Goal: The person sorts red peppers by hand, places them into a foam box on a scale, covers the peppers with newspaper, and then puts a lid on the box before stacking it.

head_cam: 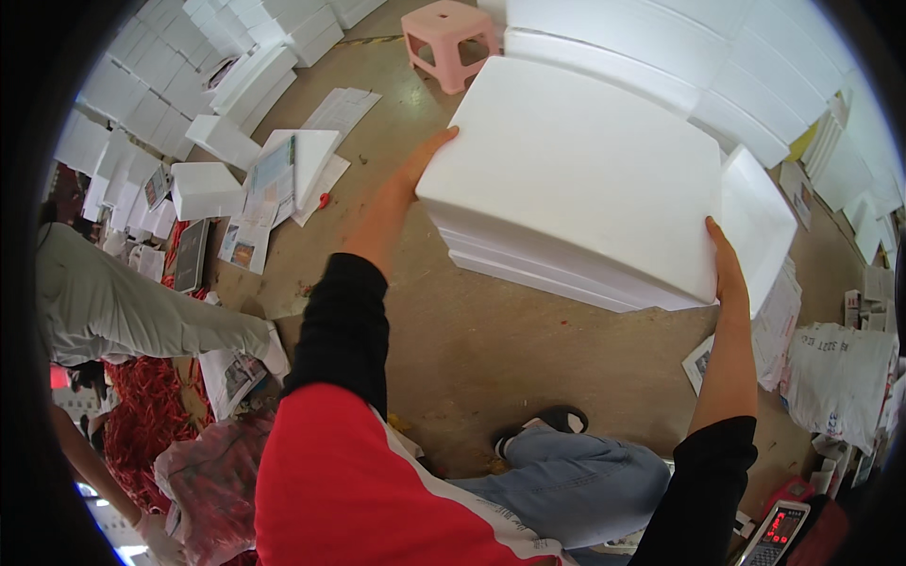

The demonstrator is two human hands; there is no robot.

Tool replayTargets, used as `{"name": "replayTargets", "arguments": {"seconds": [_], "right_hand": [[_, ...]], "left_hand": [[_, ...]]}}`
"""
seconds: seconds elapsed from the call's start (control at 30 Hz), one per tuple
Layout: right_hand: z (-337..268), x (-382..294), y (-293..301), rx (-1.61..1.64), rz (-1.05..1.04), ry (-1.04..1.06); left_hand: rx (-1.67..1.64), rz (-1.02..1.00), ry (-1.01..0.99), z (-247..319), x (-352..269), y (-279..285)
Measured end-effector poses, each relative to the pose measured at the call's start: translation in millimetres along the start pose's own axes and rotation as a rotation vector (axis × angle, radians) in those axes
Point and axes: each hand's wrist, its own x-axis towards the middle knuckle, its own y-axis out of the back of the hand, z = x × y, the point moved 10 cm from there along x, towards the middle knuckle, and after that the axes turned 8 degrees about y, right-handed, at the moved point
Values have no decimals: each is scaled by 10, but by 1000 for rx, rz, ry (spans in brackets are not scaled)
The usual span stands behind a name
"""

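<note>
A closed white polystyrene foam box (580, 170) is between my two hands, tilted in the picture, above the concrete floor. My left hand (433, 152) presses on its left end, with the thumb on the top edge. At the right end my right hand (723, 258) grips the side, thumb near the upper edge. Most fingers of both hands are hidden behind the box. Just right of it, an open white foam box or lid (759, 219) shows partly behind my right hand.
A pink plastic stool (449, 42) stands beyond the box. White foam boxes (623, 64) are stacked behind. Newspapers (262, 205) lie at left, near red chili peppers (145, 410) and another person's leg (141, 304). A scale display (775, 534) is at lower right.
</note>
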Motion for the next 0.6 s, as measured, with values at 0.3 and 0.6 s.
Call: {"name": "replayTargets", "arguments": {"seconds": [0.3,0.6], "right_hand": [[-112,359,270,-947,185,223],[-269,144,-113,-1307,174,467]], "left_hand": [[15,-17,206,-204,136,-51],[1519,131,-905,661,-316,-1866]]}}
